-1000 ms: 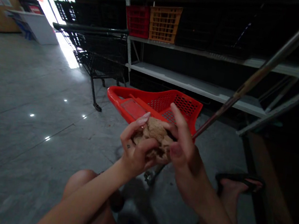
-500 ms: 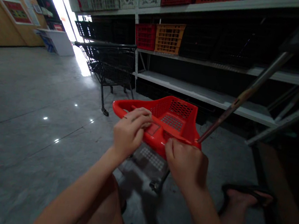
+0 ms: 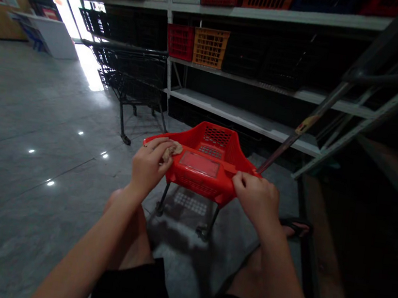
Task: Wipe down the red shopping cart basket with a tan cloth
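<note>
A small red plastic cart [image 3: 198,184] on dark legs with casters stands in front of my knees. My left hand [image 3: 150,164] is closed on a crumpled brownish cloth [image 3: 172,151], which lies against the left end of the cart's handle edge. At the right end of that edge, my right hand [image 3: 257,195] grips the red rim with its fingers curled over it. Between the two hands a framed rectangular panel [image 3: 199,164] shows on the cart's near side.
Beyond the red cart, a black shopping cart [image 3: 135,79] stands at the left. White shelving [image 3: 226,111] holds coloured crates [image 3: 210,48]. A metal pole [image 3: 296,135] slants down close to the cart's right side.
The red cart has turned so its near side faces me squarely. Both hands are farther apart, the left one having moved left, and more of the cloth shows.
</note>
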Demonstrator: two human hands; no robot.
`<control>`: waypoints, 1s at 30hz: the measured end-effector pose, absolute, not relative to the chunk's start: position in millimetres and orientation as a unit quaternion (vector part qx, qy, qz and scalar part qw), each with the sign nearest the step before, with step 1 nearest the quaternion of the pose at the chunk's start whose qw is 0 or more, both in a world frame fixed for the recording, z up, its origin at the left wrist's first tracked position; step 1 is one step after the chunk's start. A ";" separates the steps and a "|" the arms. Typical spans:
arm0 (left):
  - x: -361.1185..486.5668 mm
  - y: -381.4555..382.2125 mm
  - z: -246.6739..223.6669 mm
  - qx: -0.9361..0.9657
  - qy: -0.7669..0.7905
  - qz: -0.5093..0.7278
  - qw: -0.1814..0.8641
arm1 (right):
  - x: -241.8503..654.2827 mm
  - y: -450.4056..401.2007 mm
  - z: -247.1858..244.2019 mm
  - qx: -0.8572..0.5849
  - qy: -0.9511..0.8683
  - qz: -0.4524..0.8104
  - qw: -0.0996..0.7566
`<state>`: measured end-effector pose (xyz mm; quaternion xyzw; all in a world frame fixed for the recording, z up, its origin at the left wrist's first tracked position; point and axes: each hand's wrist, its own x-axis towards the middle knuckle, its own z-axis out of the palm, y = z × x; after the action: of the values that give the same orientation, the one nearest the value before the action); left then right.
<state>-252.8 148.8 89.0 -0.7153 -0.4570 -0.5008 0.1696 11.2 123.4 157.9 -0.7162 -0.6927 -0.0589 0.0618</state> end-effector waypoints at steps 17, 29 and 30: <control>-73.2 82.5 92.5 -0.814 -0.280 -0.495 0.120 | 96.4 74.3 155.5 -0.786 -0.611 -0.066 0.062; -87.0 120.9 90.3 -0.731 -0.383 -0.563 0.035 | 104.5 74.9 154.1 -0.813 -0.576 -0.074 0.051; -68.8 115.2 90.6 -0.749 -0.363 -0.552 0.039 | 108.3 74.6 152.9 -0.812 -0.576 -0.082 0.049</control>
<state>-68.8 115.2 90.6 -0.7494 -0.3634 -0.5521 0.0391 108.3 74.6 152.9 -0.8122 -0.5756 -0.0816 0.0490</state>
